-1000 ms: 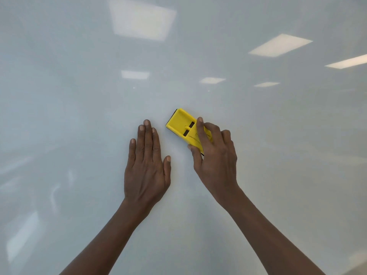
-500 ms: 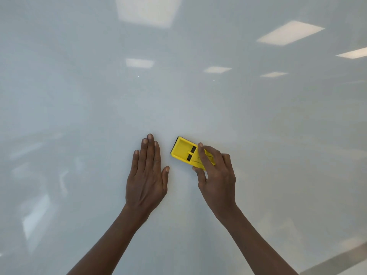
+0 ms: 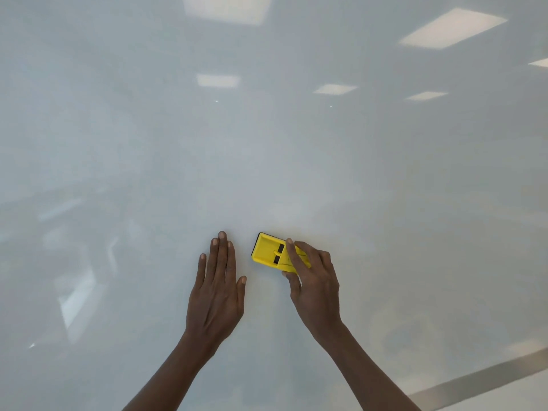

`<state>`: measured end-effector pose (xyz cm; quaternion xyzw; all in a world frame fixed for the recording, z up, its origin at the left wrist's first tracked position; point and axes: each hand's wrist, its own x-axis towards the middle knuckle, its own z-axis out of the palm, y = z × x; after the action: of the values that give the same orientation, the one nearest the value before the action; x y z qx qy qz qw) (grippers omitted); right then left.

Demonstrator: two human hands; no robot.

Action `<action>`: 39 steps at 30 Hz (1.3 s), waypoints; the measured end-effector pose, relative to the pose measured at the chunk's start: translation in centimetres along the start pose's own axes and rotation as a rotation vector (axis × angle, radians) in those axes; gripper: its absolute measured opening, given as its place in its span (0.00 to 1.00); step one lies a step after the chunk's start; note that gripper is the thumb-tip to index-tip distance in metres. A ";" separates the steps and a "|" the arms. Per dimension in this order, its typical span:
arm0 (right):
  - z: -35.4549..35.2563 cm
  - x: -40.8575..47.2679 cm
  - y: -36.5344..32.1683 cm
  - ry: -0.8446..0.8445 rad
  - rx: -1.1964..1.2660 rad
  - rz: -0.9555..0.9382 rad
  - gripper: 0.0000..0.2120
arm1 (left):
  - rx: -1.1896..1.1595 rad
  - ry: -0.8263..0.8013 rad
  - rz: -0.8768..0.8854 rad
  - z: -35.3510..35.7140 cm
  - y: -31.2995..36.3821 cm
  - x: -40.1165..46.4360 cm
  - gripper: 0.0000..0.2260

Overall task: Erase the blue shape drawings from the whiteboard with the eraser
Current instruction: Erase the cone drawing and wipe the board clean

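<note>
Glossy and pale, the whiteboard (image 3: 296,161) fills nearly the whole view, mirroring ceiling lights across its top, and no blue marks show anywhere on it. Low and left of centre, the left hand (image 3: 216,292) lies flat on the board with fingers straight and together, holding nothing, seemingly as a brace. Just beside it, apart from its fingertips, the yellow eraser (image 3: 271,253) lies on the board under the right hand (image 3: 314,287), which grips it with the index finger along its back and the thumb at its lower edge. With no drawings visible, the wiping looks finished or nearly so; any last pass is best made with the eraser kept flat and pressed evenly. Open board spreads wide above and to both sides, while a grey edge strip (image 3: 480,378) crosses the lower right corner.
</note>
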<state>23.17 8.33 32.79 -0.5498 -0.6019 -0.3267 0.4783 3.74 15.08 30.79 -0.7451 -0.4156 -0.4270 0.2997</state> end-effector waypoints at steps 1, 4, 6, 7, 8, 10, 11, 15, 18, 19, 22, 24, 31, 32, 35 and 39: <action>0.0 -0.5 0.0 -0.019 0.002 -0.005 0.32 | 0.002 -0.019 -0.004 0.1 0.1 -0.9 0.29; -0.1 -2.4 0.1 -0.088 0.007 -0.035 0.31 | 0.015 -0.074 -0.029 0.0 0.4 -3.8 0.29; 0.0 -3.8 0.0 -0.129 0.017 -0.043 0.31 | 0.027 -0.110 -0.043 -0.2 0.5 -5.7 0.29; 0.1 -4.4 0.0 -0.146 0.023 -0.044 0.31 | 0.033 -0.125 -0.050 -0.3 0.6 -6.5 0.29; 0.2 -5.1 -0.1 -0.161 0.027 -0.041 0.32 | 0.040 -0.140 -0.059 -0.5 0.6 -7.3 0.29; 0.4 -6.4 -0.5 -0.190 0.044 -0.032 0.32 | 0.054 -0.173 -0.081 -1.0 0.6 -8.9 0.29; 0.5 -7.1 -0.6 -0.207 0.059 -0.029 0.32 | 0.060 -0.189 -0.094 -1.3 0.5 -9.7 0.29; 1.0 -10.5 -1.4 -0.301 0.119 -0.039 0.31 | 0.078 -0.254 -0.151 -2.4 0.1 -13.1 0.29; 1.5 -13.5 -2.0 -0.397 0.144 -0.045 0.30 | 0.101 -0.303 -0.175 -2.9 -0.4 -15.6 0.30; 1.7 -14.5 -2.2 -0.431 0.151 -0.043 0.30 | 0.104 -0.317 -0.183 -3.0 -0.7 -16.3 0.30; 2.6 -17.1 -3.1 -0.526 0.166 -0.038 0.31 | 0.109 -0.351 -0.196 -3.0 -1.5 -18.3 0.30; 3.5 -18.7 -3.8 -0.584 0.173 -0.041 0.32 | 0.106 -0.374 -0.202 -2.8 -2.0 -19.6 0.30; 6.3 -24.5 -6.8 -0.743 0.195 -0.028 0.32 | 0.076 -0.417 -0.192 -2.3 -3.5 -24.0 0.30; 6.7 -25.3 -7.1 -0.757 0.194 -0.032 0.32 | 0.070 -0.424 -0.194 -2.2 -3.7 -24.5 0.30; 7.8 -27.2 -7.5 -0.793 0.169 -0.038 0.30 | 0.050 -0.438 -0.197 -1.8 -4.3 -26.0 0.30; 9.2 -29.8 -7.4 -0.864 0.111 -0.066 0.29 | 0.031 -0.460 -0.207 -0.9 -4.3 -27.9 0.30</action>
<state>12.18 5.00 2.87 -0.5898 -0.7807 -0.0489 0.2008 -8.45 6.31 6.93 -0.7714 -0.5535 -0.2682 0.1630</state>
